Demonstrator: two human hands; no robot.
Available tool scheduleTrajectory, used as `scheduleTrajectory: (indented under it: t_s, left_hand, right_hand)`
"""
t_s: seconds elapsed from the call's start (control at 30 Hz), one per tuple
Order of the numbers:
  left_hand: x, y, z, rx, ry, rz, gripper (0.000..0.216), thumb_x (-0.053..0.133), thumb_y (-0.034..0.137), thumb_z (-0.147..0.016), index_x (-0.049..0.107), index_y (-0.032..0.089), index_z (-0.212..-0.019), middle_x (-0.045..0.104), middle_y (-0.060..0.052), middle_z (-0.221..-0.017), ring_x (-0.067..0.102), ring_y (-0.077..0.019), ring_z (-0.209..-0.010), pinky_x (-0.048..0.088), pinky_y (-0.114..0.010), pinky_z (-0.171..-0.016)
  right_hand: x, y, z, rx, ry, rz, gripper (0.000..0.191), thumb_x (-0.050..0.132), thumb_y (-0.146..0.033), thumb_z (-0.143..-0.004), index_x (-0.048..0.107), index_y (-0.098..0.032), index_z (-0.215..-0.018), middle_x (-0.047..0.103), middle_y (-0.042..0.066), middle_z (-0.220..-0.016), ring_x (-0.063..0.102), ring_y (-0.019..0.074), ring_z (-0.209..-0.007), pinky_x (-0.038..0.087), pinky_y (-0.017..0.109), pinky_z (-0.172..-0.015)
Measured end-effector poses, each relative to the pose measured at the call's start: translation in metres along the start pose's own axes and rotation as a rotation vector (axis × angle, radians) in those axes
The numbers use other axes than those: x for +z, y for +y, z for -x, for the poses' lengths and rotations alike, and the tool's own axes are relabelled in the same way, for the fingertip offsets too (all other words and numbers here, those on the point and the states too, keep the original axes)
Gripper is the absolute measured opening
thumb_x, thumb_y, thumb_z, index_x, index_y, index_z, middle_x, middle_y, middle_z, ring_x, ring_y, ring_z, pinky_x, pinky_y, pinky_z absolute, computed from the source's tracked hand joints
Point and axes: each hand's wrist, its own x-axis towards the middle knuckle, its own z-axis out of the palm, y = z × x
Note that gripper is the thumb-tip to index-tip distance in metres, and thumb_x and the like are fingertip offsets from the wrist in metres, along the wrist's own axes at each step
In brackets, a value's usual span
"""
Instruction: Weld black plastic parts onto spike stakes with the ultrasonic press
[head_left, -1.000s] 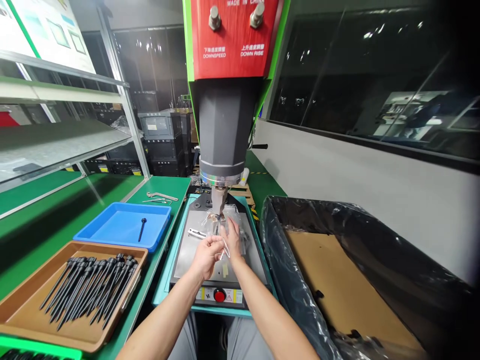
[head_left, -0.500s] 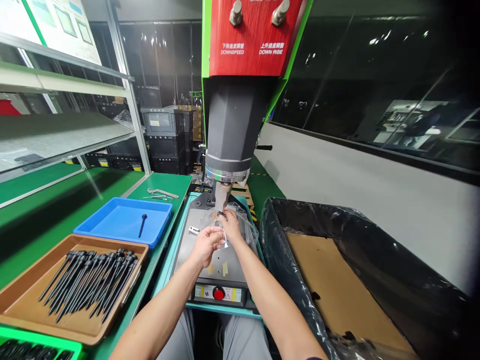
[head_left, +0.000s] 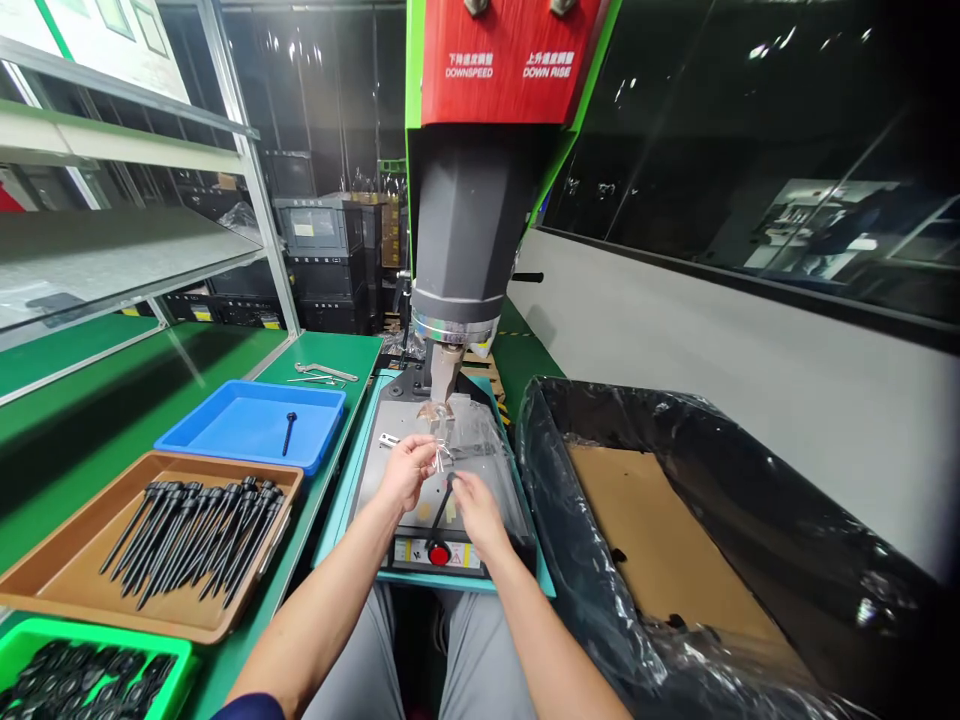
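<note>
The left hand (head_left: pixel 409 472) pinches thin white strips (head_left: pixel 440 458); the right hand (head_left: pixel 480 510) grips a rod (head_left: pixel 442 513) near its head. Best hold its tip clear of the button (head_left: pixel 439 554), six o'clock.

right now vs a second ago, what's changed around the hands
The right hand has drawn back from under the press toward the person and now holds a black rod near its thick end. The left hand still pinches thin white pieces. The single rod in the blue tray and the pile in the brown tray stayed put.
</note>
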Motion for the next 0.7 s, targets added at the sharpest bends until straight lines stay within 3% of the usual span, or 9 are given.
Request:
scheduleTrajectory:
  t_s: [0.1, 0.17, 0.27, 0.37, 0.4, 0.5, 0.6, 0.7]
  left_hand:
    - [-0.012, -0.007, 0.002, 0.018, 0.04, -0.086, 0.036, 0.082, 0.028, -0.054, 0.062, 0.015, -0.081, 0.065, 0.0, -0.07, 0.056, -0.0065, -0.054, 0.039, -0.016, -0.049]
    - [-0.024, -0.013, 0.004, 0.003, 0.069, -0.142, 0.035, 0.081, 0.029, -0.055, 0.062, 0.015, -0.081, 0.065, -0.001, -0.07, 0.056, -0.0068, -0.054, 0.039, -0.017, -0.05]
    - [-0.045, -0.023, 0.012, -0.027, 0.142, -0.194, 0.038, 0.081, 0.027, -0.057, 0.063, 0.015, -0.088, 0.067, -0.005, -0.084, 0.06, -0.0099, -0.065, 0.045, -0.02, -0.058]
    - [-0.061, -0.029, 0.036, 0.144, 0.283, -0.334, 0.047, 0.08, 0.024, -0.061, 0.063, 0.017, -0.104, 0.064, -0.011, -0.113, 0.063, -0.0163, -0.095, 0.048, -0.024, -0.077]
    - [-0.063, -0.029, 0.047, 0.217, 0.279, -0.394, 0.048, 0.079, 0.024, -0.063, 0.063, 0.018, -0.108, 0.062, -0.012, -0.119, 0.061, -0.0183, -0.102, 0.048, -0.026, -0.082]
    - [-0.062, -0.028, 0.085, 0.279, 0.017, -0.515, 0.042, 0.074, 0.026, -0.07, 0.065, 0.02, -0.111, 0.064, -0.012, -0.118, 0.062, -0.022, -0.1, 0.049, -0.032, -0.086]
    - [-0.055, -0.027, 0.113, 0.279, -0.261, -0.596, 0.033, 0.072, 0.026, -0.074, 0.07, 0.021, -0.106, 0.068, -0.01, -0.108, 0.062, -0.0225, -0.096, 0.047, -0.035, -0.09]
    - [-0.051, -0.029, 0.123, 0.317, -0.272, -0.648, 0.017, 0.071, 0.029, -0.075, 0.074, 0.021, -0.089, 0.069, -0.007, -0.092, 0.06, -0.0214, -0.089, 0.045, -0.032, -0.089]
  right_hand:
    - [-0.003, 0.002, 0.053, 0.224, -0.339, -0.139, 0.037, 0.06, -0.048, -0.081, 0.063, -0.016, -0.1, 0.071, 0.007, -0.082, 0.059, 0.0167, -0.064, 0.043, 0.026, -0.054]
    - [-0.005, -0.006, 0.077, 0.232, -0.426, -0.197, 0.034, 0.064, -0.044, -0.081, 0.064, -0.016, -0.1, 0.071, 0.006, -0.08, 0.06, 0.0163, -0.066, 0.044, 0.026, -0.057]
    - [-0.009, -0.025, 0.089, 0.071, -0.312, -0.234, 0.035, 0.07, -0.041, -0.078, 0.065, -0.019, -0.105, 0.07, 0.006, -0.09, 0.064, 0.0195, -0.081, 0.051, 0.032, -0.072]
    - [-0.013, -0.039, 0.085, -0.159, -0.166, -0.13, 0.036, 0.072, -0.037, -0.078, 0.066, -0.021, -0.111, 0.066, 0.006, -0.098, 0.063, 0.0194, -0.085, 0.051, 0.034, -0.079]
    - [-0.013, -0.042, 0.083, -0.239, -0.135, -0.085, 0.035, 0.072, -0.035, -0.079, 0.067, -0.022, -0.111, 0.065, 0.006, -0.099, 0.062, 0.0189, -0.084, 0.051, 0.034, -0.079]
    - [-0.01, -0.047, 0.084, -0.414, -0.092, -0.022, 0.029, 0.073, -0.032, -0.08, 0.068, -0.024, -0.107, 0.063, 0.006, -0.102, 0.061, 0.0195, -0.087, 0.051, 0.034, -0.08]
    - [-0.001, -0.046, 0.088, -0.45, -0.068, -0.034, 0.028, 0.073, -0.035, -0.08, 0.068, -0.024, -0.104, 0.064, 0.007, -0.101, 0.061, 0.0215, -0.092, 0.052, 0.035, -0.083]
    - [0.006, -0.044, 0.091, -0.427, -0.059, -0.023, 0.03, 0.072, -0.038, -0.08, 0.068, -0.023, -0.105, 0.064, 0.007, -0.101, 0.062, 0.0215, -0.092, 0.052, 0.035, -0.082]
